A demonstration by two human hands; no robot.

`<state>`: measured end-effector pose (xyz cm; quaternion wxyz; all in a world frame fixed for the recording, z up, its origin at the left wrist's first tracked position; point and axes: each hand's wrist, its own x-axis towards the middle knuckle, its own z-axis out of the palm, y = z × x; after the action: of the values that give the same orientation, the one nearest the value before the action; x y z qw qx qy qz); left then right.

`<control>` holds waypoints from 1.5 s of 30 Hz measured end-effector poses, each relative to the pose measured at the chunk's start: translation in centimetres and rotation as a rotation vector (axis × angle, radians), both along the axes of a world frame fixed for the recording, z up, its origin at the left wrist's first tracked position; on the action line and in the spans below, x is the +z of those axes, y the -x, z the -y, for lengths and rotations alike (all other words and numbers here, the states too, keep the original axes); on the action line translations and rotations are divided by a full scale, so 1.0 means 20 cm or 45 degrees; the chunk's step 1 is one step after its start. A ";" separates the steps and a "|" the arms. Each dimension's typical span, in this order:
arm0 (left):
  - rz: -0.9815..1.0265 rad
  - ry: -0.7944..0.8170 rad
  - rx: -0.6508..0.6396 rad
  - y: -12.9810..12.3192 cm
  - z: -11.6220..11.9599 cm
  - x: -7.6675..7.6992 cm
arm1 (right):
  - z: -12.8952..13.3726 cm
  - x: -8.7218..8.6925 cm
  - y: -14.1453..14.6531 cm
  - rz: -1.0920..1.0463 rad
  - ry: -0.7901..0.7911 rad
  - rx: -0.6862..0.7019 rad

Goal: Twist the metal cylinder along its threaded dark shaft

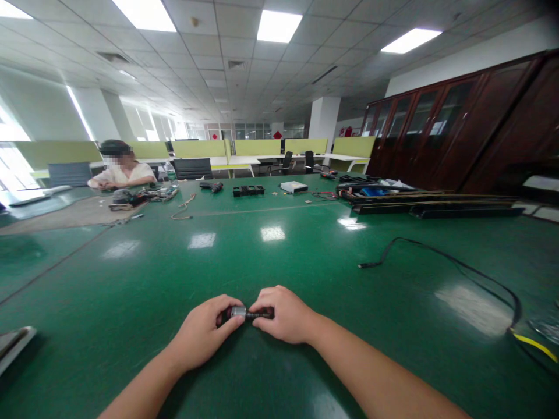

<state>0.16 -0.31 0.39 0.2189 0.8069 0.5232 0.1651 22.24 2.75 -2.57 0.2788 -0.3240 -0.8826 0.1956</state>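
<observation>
- Dark-and-silver part [238, 312]: at the near middle of the green desk [305, 262], between the two hands; its long axis runs left to right.
- Left hand [213, 322]: clamped on the thicker portion, thumb on the near side of the silver collar, forefinger on the far side.
- Right hand [285, 314]: closed on the thin, dark right end, thumb near, fingers far.
- Governing relation: the hands face each other along the part's axis, neither clearly nearer to it; their fingertips are just apart, and a short stretch of shaft shows between.
- Hidden: both ends sink into the grips. From where I stand, I cannot tell whether this is one piece or two joined, nor whether it touches the desk or is lifted off it.
- Surroundings: a black cable [463, 265] curves across the right side; a seated person [131, 173] is at far left, near a cluttered heap of parts [126, 199] too small to identify; at near left, a pale-rimmed object [20, 344] is cut off.
</observation>
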 end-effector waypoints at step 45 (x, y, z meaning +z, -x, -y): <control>-0.005 0.000 0.014 0.00 0.00 0.01 | -0.01 0.00 -0.02 -0.065 0.108 -0.085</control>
<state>0.20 -0.32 0.61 0.2170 0.8043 0.5280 0.1646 22.67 2.94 -2.55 0.2935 -0.3598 -0.8549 0.2314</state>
